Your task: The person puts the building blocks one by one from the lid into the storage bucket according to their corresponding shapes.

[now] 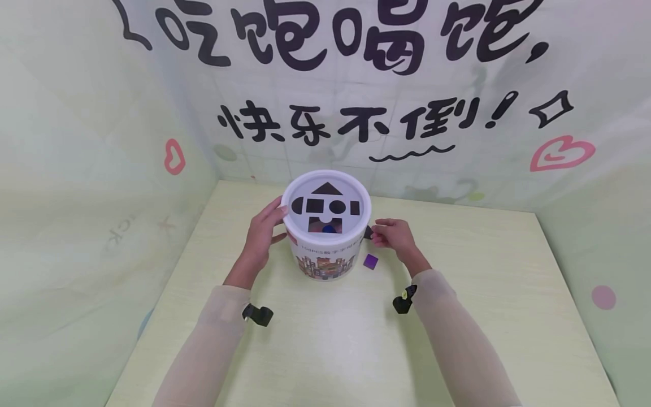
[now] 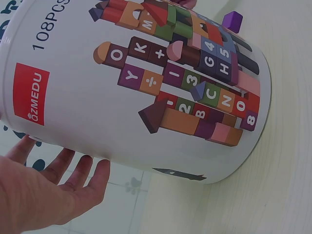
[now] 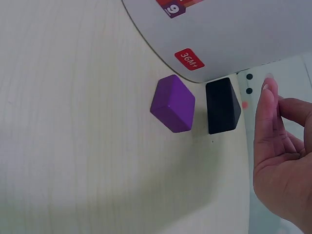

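A white lidded bucket (image 1: 295, 249) printed with toy blocks stands upright on the table. My left hand (image 1: 260, 234) touches its left side near the rim; in the left wrist view the relaxed fingers (image 2: 100, 183) rest against the wall. To the bucket's right, my right hand (image 1: 396, 234) hovers with fingers extended and close together, holding nothing that shows. Below and beside those fingers a black triangular block (image 3: 222, 106) lies by the bucket's base, apart from the hand in the right wrist view. Nearer the front lies a purple block (image 3: 173, 103).
The lid (image 1: 351, 189) has several shaped cutouts, with coloured pieces showing through the front one. Behind the pale wooden table (image 1: 325, 345) hangs a white sheet (image 1: 325, 85) with black lettering, and sheets also flank both sides.
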{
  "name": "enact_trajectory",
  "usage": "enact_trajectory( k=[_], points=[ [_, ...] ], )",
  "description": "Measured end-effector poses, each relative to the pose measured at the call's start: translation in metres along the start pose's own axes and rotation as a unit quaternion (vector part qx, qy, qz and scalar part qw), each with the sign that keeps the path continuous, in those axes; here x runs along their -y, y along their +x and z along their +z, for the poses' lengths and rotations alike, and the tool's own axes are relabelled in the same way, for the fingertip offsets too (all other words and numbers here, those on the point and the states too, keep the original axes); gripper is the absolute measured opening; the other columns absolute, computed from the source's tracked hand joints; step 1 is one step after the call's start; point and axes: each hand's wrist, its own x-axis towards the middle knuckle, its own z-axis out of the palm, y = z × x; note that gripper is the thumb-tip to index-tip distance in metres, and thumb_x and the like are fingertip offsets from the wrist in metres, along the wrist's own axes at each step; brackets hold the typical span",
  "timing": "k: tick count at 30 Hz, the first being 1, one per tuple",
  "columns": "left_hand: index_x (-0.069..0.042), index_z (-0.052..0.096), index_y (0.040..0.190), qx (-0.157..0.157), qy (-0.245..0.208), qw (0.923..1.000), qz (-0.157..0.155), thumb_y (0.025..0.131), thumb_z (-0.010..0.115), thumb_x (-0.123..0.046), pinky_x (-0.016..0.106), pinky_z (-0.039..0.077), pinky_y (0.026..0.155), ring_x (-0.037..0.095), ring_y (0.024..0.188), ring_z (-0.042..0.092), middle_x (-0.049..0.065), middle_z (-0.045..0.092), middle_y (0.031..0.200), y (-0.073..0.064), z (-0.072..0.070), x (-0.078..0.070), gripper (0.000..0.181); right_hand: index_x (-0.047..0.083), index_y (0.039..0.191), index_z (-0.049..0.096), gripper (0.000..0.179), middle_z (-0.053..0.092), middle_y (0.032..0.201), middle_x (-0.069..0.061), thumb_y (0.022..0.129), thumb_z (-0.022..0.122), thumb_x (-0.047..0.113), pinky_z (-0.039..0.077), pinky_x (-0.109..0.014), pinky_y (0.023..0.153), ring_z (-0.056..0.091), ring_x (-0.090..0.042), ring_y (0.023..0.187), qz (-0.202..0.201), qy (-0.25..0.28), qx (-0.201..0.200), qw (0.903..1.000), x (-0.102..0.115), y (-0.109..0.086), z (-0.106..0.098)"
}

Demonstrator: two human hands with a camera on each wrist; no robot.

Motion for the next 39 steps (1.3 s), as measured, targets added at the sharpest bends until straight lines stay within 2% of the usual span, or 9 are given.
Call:
enact_trajectory(
  k=[10, 18, 27, 32, 39],
  points=[
    [-0.027, 0.048, 0.144, 0.000, -0.006, 0.9999, -0.011, 0.098, 0.052, -0.037, 0.055, 0.047, 0.100, 0.028, 0.118, 0.052, 0.007, 0.054, 0.139, 0.001, 0.000, 0.000, 0.048, -0.008, 0.132, 0.054, 0.042, 0.067, 0.069, -0.003, 0.093, 0.062, 0.006, 0.059, -0.024, 0.058, 0.064, -0.009, 0.056, 0.014, -0.021, -0.030, 0.9992, -0.021, 0.006, 0.006],
    [-0.027, 0.048, 0.145, -0.005, -0.008, 0.9999, -0.009, 0.097, 0.053, -0.038, 0.055, 0.048, 0.099, 0.026, 0.118, 0.053, 0.006, 0.055, 0.138, 0.000, 0.000, 0.000, 0.049, -0.009, 0.128, 0.056, 0.038, 0.067, 0.069, -0.005, 0.093, 0.060, 0.004, 0.058, -0.023, 0.056, 0.065, -0.010, 0.055, 0.005, -0.032, -0.044, 0.9985, -0.036, 0.010, 0.010],
    [-0.028, 0.047, 0.145, -0.002, 0.000, 1.0000, -0.005, 0.098, 0.052, -0.038, 0.054, 0.049, 0.098, 0.027, 0.119, 0.052, 0.006, 0.055, 0.138, 0.001, -0.001, 0.001, 0.049, -0.005, 0.128, 0.059, 0.036, 0.066, 0.072, -0.006, 0.094, 0.059, 0.006, 0.058, -0.023, 0.058, 0.064, -0.011, 0.057, 0.014, -0.026, -0.050, 0.9983, -0.038, 0.013, 0.014],
    [-0.028, 0.047, 0.145, 0.002, 0.001, 1.0000, -0.006, 0.098, 0.051, -0.038, 0.054, 0.047, 0.100, 0.028, 0.120, 0.051, 0.007, 0.054, 0.139, 0.002, -0.001, 0.002, 0.049, -0.007, 0.124, 0.061, 0.033, 0.067, 0.069, -0.005, 0.093, 0.061, 0.006, 0.058, -0.023, 0.057, 0.064, -0.011, 0.055, 0.016, -0.017, -0.055, 0.9982, -0.038, 0.014, 0.015],
    [-0.027, 0.047, 0.146, 0.002, -0.001, 1.0000, -0.004, 0.098, 0.051, -0.038, 0.054, 0.048, 0.099, 0.027, 0.119, 0.052, 0.006, 0.054, 0.139, 0.001, -0.001, 0.001, 0.050, -0.007, 0.119, 0.065, 0.029, 0.069, 0.070, -0.007, 0.093, 0.063, 0.007, 0.059, -0.023, 0.058, 0.065, -0.011, 0.056, 0.007, -0.032, -0.061, 0.9976, -0.036, 0.011, 0.015]
  ],
)
